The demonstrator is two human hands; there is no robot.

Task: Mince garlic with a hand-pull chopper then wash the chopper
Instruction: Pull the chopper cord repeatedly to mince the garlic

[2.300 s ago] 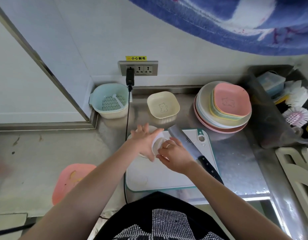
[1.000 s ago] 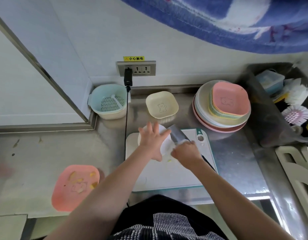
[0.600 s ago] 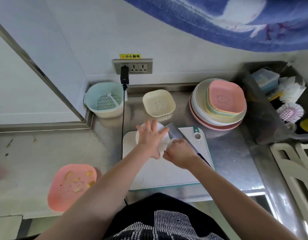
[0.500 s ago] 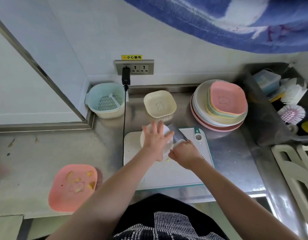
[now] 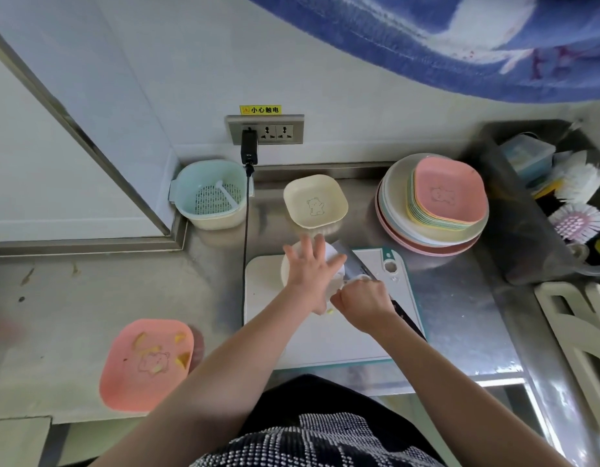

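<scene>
The white hand-pull chopper stands on the back of the white cutting board. My left hand lies flat on its lid with fingers spread, holding it down. Just right of it, my right hand is closed in a fist on the white pull handle; the cord is hidden. A small yellowish garlic bit lies on the board below my hands. The chopper's inside is hidden.
A cleaver lies diagonally on the board under my right hand. Behind are a cream bowl, a blue strainer basket and stacked plates. A pink plate with peels sits front left. A black cable hangs from the socket.
My left hand has shifted onto the lid and stayed pressed there. My right fist has moved out to the right of the chopper and back close to it.
</scene>
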